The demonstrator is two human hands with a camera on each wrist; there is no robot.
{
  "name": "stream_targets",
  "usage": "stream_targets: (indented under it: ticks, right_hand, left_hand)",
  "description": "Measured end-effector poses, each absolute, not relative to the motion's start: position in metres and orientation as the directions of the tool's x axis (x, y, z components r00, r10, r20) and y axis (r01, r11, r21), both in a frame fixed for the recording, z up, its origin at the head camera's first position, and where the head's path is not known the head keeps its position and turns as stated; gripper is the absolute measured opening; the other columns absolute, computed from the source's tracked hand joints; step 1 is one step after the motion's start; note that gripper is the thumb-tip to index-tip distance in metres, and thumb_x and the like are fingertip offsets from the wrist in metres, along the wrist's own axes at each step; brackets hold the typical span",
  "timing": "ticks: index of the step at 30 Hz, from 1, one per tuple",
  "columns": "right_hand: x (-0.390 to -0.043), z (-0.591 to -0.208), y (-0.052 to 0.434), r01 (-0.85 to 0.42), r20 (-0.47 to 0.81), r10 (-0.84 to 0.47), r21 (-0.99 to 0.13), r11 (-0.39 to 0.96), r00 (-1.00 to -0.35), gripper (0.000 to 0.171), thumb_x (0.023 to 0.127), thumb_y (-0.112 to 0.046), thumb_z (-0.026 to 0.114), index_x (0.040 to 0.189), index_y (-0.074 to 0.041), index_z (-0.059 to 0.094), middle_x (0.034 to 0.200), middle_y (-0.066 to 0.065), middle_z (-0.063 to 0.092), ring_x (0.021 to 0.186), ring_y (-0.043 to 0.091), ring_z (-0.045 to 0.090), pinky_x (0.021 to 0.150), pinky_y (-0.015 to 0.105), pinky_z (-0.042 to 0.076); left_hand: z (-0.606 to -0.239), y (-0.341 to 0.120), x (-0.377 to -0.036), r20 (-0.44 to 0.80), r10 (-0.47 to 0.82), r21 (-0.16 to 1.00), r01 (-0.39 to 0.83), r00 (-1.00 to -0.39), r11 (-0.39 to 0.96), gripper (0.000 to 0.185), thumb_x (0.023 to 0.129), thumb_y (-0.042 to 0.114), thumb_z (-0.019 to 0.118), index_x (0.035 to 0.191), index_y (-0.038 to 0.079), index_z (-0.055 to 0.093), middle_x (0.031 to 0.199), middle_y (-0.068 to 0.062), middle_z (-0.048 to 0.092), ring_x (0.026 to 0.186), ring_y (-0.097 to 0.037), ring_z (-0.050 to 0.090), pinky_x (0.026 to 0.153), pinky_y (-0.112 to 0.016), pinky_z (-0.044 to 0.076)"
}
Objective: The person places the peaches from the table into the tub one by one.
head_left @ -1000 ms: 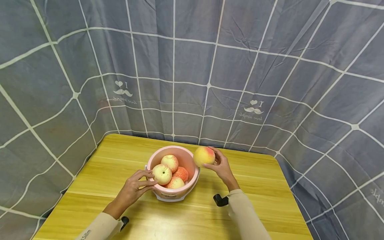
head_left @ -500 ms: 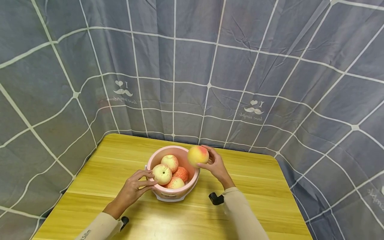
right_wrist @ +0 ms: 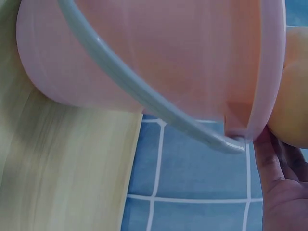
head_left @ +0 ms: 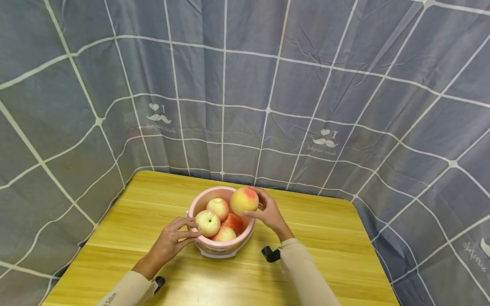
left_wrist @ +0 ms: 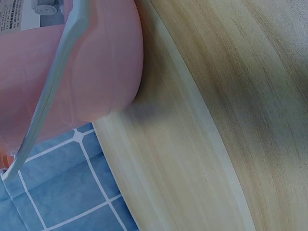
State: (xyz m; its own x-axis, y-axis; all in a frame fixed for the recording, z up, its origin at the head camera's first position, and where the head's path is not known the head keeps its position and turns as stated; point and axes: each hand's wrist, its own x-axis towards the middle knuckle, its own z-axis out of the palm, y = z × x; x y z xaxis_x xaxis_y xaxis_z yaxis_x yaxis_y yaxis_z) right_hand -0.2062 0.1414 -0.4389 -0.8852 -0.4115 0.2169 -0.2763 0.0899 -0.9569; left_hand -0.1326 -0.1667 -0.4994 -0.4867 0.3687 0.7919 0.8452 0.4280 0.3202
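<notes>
Head view: right hand (head_left: 269, 212) clasps peach (head_left: 244, 200), moved leftward, now over bucket (head_left: 223, 248) rim. Left hand (head_left: 174, 238) stays, fingers bracing bucket. Drop-in looks near.

Bucket (head_left: 223, 247) near the middle of the table (head_left: 329, 255), holding four peaches (head_left: 218, 221). Left hand (head_left: 172, 240) at its left rim; right hand (head_left: 269, 214) at its right, with a fifth peach (head_left: 243, 200) above the rim. Curtain (head_left: 249, 85) behind.
</notes>
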Motion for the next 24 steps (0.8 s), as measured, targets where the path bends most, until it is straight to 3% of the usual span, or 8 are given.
stream_targets:
  ticks: [8,21,24]
  right_hand:
    - [-0.196,-0.419,0.132,-0.268,0.183,-0.439,-0.953,0.140,-0.880,0.072,0.078,0.007,0.075,0.141,0.006,0.041,0.137,0.024,0.048,0.124,0.036,0.049,0.109,0.047,0.043]
    - [-0.199,-0.423,0.126,-0.265,0.162,-0.462,-0.950,0.167,-0.872,0.073,0.077,0.005,0.077,0.141,0.002,0.043,0.138,0.021,0.048,0.127,0.033,0.048,0.114,0.042,0.037]
    - [-0.201,-0.424,0.126,-0.267,0.167,-0.467,-0.951,0.156,-0.868,0.070,0.079,0.006,0.075,0.141,0.003,0.042,0.137,0.024,0.048,0.127,0.037,0.047,0.114,0.045,0.037]
  left_hand:
    - [-0.498,-0.167,-0.132,0.795,0.366,0.320,0.847,-0.484,0.424,0.030,0.088,0.033,0.062,0.089,0.008,0.079,0.097,-0.008,0.066,0.100,-0.032,0.060,0.108,-0.015,0.038]
    - [-0.498,-0.167,-0.132,0.791,0.359,0.327,0.839,-0.494,0.435,0.028,0.087,0.032,0.063,0.089,0.009,0.079,0.098,-0.007,0.066,0.101,-0.032,0.060,0.109,-0.016,0.038]
    - [-0.497,-0.167,-0.132,0.790,0.360,0.327,0.838,-0.496,0.437,0.026,0.086,0.030,0.065,0.090,0.009,0.079,0.098,-0.007,0.066,0.102,-0.031,0.060,0.109,-0.016,0.038]
